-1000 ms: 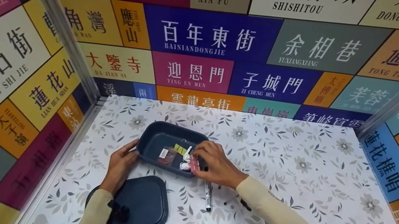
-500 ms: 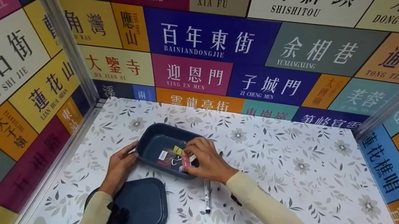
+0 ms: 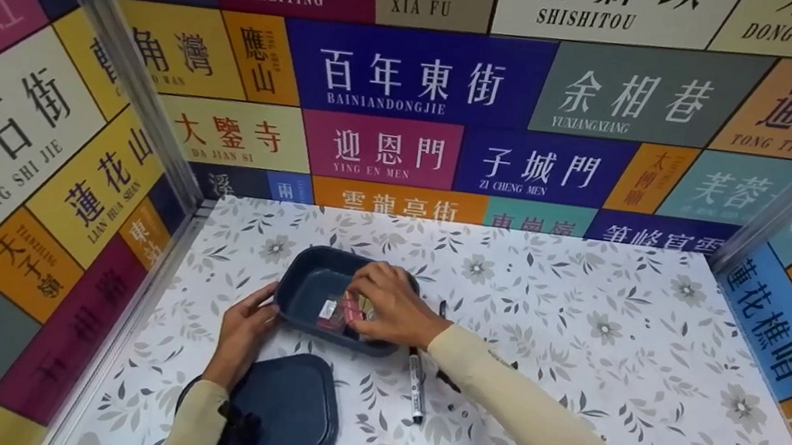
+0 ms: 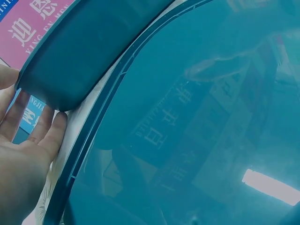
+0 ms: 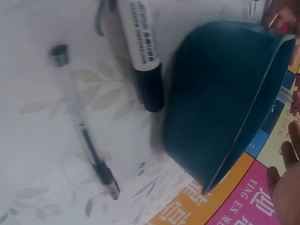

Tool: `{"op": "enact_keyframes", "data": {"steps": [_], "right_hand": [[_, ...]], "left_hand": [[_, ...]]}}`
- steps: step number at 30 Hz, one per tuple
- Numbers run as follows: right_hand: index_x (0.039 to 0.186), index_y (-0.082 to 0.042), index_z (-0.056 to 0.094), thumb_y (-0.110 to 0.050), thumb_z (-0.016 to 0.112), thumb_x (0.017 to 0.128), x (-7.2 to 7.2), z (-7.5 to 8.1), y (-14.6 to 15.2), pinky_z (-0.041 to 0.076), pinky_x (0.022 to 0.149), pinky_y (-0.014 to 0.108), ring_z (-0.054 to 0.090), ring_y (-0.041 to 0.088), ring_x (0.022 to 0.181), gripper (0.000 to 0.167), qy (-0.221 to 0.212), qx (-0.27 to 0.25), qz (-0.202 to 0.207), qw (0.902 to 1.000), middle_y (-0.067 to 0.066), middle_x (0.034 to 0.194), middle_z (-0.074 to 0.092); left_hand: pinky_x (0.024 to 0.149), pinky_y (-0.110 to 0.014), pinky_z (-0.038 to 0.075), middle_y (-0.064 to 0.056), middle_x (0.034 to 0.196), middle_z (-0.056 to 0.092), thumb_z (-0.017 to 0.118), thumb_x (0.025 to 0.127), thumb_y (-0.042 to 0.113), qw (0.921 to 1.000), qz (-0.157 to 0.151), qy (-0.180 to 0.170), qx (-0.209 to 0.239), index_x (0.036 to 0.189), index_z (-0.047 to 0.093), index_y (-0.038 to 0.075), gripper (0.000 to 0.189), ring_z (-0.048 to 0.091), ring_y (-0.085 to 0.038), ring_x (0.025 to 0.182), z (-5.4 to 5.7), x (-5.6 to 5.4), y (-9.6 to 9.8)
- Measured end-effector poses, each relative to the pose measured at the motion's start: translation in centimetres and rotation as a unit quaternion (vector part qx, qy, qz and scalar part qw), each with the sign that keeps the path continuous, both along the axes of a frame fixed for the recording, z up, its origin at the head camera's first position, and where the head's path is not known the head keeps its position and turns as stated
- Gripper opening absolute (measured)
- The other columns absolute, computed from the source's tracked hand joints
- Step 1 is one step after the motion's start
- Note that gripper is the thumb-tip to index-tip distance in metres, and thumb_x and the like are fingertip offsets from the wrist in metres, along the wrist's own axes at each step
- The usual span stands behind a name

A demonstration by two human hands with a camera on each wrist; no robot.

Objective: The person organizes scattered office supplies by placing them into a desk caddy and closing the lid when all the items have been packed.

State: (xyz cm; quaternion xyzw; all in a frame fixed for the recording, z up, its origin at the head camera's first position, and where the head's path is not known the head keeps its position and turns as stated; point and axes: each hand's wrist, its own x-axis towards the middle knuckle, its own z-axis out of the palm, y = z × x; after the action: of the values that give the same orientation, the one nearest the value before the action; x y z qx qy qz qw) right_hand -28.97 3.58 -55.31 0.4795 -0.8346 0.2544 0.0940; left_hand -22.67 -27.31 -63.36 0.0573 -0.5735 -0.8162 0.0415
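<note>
A dark blue plastic box (image 3: 292,300) stands without its lid on the patterned tabletop. My left hand (image 3: 243,328) rests at its left end; in the left wrist view, nearly straight fingertips touch the outer wall. Above the box's interior, my right hand (image 3: 395,305) pinches a small pink block (image 3: 353,309) between thumb and fingers. Beside that block, a small packet with a white label (image 3: 330,313) lies inside the box. The right hand hides the right part of the interior.
The dark blue lid (image 3: 294,406) lies in front of the box, under the left wrist. A whiteboard marker (image 3: 414,391) lies near the box's front right corner. A clear pen (image 5: 86,136) lies further right. Walls covered in lettered panels enclose the table.
My right hand has moved left over the box, carrying the pink block from the right rim towards the labelled packet. The left hand has stayed at the box's end.
</note>
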Motion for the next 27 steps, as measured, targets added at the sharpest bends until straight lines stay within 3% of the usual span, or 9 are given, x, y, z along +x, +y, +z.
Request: {"op": "enact_keyframes", "data": {"steps": [9,14,21,27], "right_hand": [[0.131,-0.006,0.071,-0.032,0.087,0.093,-0.8,-0.1,-1.7,0.042,0.109,0.055,0.053,0.030,0.128,0.049,-0.009,0.003,-0.003,0.9999,0.011,0.136,0.062],[0.136,-0.004,0.068,-0.030,0.089,0.094,-0.8,0.5,-2.0,0.041,0.108,0.056,0.052,0.030,0.129,0.054,-0.010,-0.011,0.010,0.9998,0.012,0.137,0.060],[0.134,-0.004,0.069,-0.028,0.090,0.091,-0.7,0.7,-0.3,0.042,0.107,0.054,0.054,0.030,0.127,0.053,0.016,-0.023,0.007,0.9996,0.012,0.134,0.061],[0.133,-0.006,0.069,-0.031,0.092,0.091,-0.4,0.2,2.2,0.041,0.108,0.056,0.054,0.030,0.126,0.054,0.014,-0.024,0.000,0.9996,0.011,0.133,0.061]], "left_hand": [[0.105,-0.034,0.057,-0.021,0.165,0.052,0.060,0.107,-0.009,0.9999,0.008,-0.010,-0.002,0.156,0.056,-0.006,0.050,0.067,-0.019,0.132,-0.1,-0.1,0.2],[0.105,-0.033,0.056,-0.020,0.165,0.051,0.061,0.108,-0.008,0.9999,0.005,-0.013,-0.003,0.158,0.056,-0.004,0.051,0.064,-0.023,0.137,-0.1,0.0,0.1],[0.106,-0.034,0.056,-0.020,0.165,0.051,0.061,0.107,-0.008,0.9999,0.005,-0.010,-0.004,0.157,0.056,-0.005,0.050,0.059,-0.031,0.144,0.1,0.0,0.2],[0.109,-0.039,0.055,-0.020,0.164,0.052,0.061,0.107,-0.007,0.9999,0.003,-0.013,-0.007,0.157,0.057,-0.005,0.050,0.062,-0.029,0.139,0.1,0.1,0.1]]}}
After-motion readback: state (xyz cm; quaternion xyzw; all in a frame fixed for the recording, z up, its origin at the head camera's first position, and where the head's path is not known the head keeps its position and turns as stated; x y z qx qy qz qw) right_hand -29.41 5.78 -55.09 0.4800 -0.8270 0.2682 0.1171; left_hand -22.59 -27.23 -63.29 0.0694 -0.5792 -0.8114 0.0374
